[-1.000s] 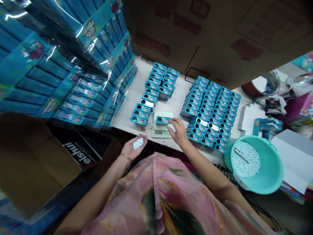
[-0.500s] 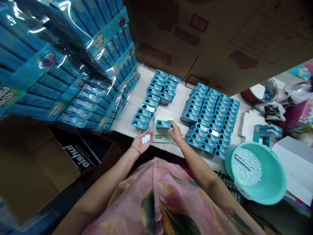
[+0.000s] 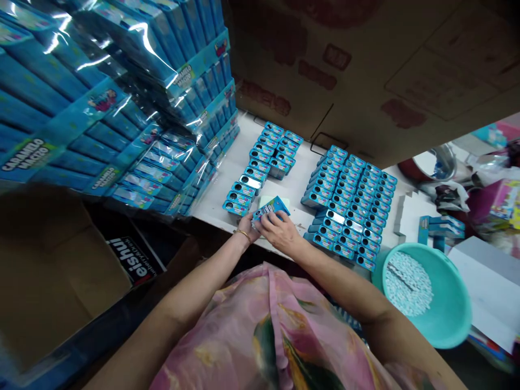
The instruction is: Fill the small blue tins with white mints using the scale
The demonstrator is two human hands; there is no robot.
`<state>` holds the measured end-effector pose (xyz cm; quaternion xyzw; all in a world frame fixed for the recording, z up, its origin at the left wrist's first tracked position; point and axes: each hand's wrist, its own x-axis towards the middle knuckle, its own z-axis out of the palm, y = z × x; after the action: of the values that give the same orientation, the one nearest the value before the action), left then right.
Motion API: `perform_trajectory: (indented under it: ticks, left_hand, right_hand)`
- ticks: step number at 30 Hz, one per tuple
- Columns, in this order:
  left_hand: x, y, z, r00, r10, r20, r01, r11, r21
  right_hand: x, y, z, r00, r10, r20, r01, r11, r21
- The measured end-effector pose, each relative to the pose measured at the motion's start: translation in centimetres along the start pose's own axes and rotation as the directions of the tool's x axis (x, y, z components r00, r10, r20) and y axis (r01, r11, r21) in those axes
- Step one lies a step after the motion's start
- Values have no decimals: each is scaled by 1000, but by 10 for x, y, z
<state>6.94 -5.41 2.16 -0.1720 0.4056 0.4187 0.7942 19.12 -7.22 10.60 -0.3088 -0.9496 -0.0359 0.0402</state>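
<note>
Blue box held between our hands

At the center of the frame, our right hand [image 3: 280, 233] grips a blue box [image 3: 271, 208], tilted above the scale [image 3: 268, 201]. Our left hand [image 3: 248, 226] meets its lower end, fingers partly hidden. On the white tabletop [image 3: 217, 203], small boxes [image 3: 238, 197] stand left of it and more boxes [image 3: 345, 206] right. At lower right, a turquoise basin [image 3: 450, 303] holds white pellets [image 3: 408, 276].
</note>
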Motion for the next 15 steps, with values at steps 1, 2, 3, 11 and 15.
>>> perform_trajectory:
  ticks: [1, 2, 3, 11, 15]
  left_hand:
    - [1, -1, -1, 1000, -2, -7, 2, 1000, 4]
    - [3, -1, -1, 1000, -2, -17, 2, 1000, 7]
    - [4, -2, -1, 1000, -3, -27, 3, 1000, 7]
    - [1, 3, 3, 999, 41, -26, -42, 998, -48]
    - [-7, 13, -10, 997, 61, -45, -62, 998, -28]
  right_hand:
    - [-2, 1, 0, 1000, 14, 1, -14, 1000, -1]
    - [-4, 1, 0, 1000, 27, 1, -27, 1000, 6]
    - [-6, 2, 0, 999, 38, 2, -38, 999, 20]
    - [-25, 23, 16, 880, 471, -67, -410, 822, 396]
    - [-32, 33, 49, 741, 670, -34, -440, 524, 730]
